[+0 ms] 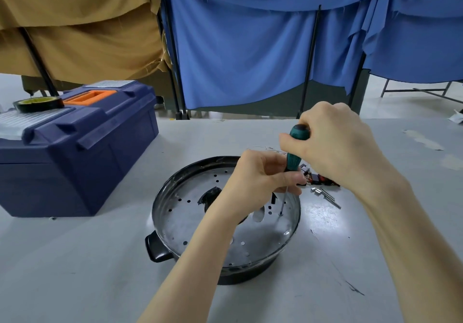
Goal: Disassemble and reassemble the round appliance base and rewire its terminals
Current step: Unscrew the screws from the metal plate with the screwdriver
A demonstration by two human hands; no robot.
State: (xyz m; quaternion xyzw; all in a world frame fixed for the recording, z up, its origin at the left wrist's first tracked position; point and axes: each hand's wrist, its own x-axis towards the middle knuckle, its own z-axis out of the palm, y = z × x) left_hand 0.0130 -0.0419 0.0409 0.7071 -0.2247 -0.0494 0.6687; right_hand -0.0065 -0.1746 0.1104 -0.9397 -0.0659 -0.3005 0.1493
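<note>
The right hand (335, 147) came in from the right with the forearm stretched over the table, its fingers curled round the top of the green handle of a screwdriver (292, 159), which stood nearly upright. The left hand (260, 180) reached up across the round appliance base (160, 197) and pinched the lower end of that handle, where the thin shaft starts, between thumb and fingertips (290, 178). The shaft ran down to a small screw (281, 214) on the right side of the perforated metal plate (180, 212) that lay inside the base.

The base sat in the middle of the grey table (87, 260), close in front of the person, with a black lug (156, 248) jutting out at its near left. Just beside its far right rim lay a few small metal pins (325, 195) and some dark and red wiring parts (323, 179), partly hidden by the right wrist. Well to the left stood a navy toolbox (75, 162) with an orange grip in its lid and a roll of dark tape (37, 103) on top. Behind the table hung blue cloth (250, 59) on black poles, and tan cloth (75, 34) to the left of it.
</note>
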